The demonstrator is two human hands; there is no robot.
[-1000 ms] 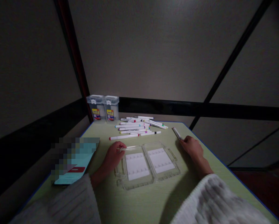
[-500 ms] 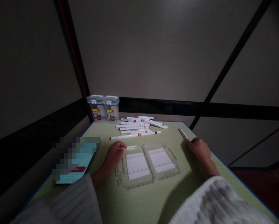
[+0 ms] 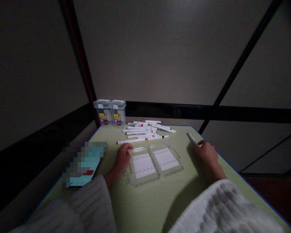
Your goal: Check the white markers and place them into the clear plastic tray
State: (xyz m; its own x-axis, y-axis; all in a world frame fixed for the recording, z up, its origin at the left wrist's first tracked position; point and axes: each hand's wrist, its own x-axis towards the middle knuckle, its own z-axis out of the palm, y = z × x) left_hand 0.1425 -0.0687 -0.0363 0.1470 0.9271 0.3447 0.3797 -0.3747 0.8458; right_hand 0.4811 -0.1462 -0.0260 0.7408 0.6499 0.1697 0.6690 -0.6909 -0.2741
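Clock face centred on the clear case, 12 at the table's far edge. Left to right: at 9, a flat rectangular device (image 3: 99,155) is seen, its lit screen partly pixelated. At 10 to 11, two upright boxes of translucent plastic (image 3: 118,113) are set side by side, lidded and labelled. At 12, slim white markers (image 3: 139,132) with coloured ends are heaped loosely. At centre, the clear case (image 3: 156,163) of rigid plastic is laid unfolded on the pale, smooth tabletop (image 3: 147,207); a white printed card (image 3: 143,165) is seen in each half.

The left hand (image 3: 123,158) is placed at 10, fingers curled, fingertips at the case's far left corner; whether the rim is gripped cannot be told. At 2, well apart from the case, a white marker (image 3: 191,138) is pinched between thumb and fingers of the right hand (image 3: 208,153), its free end pointed toward 11.
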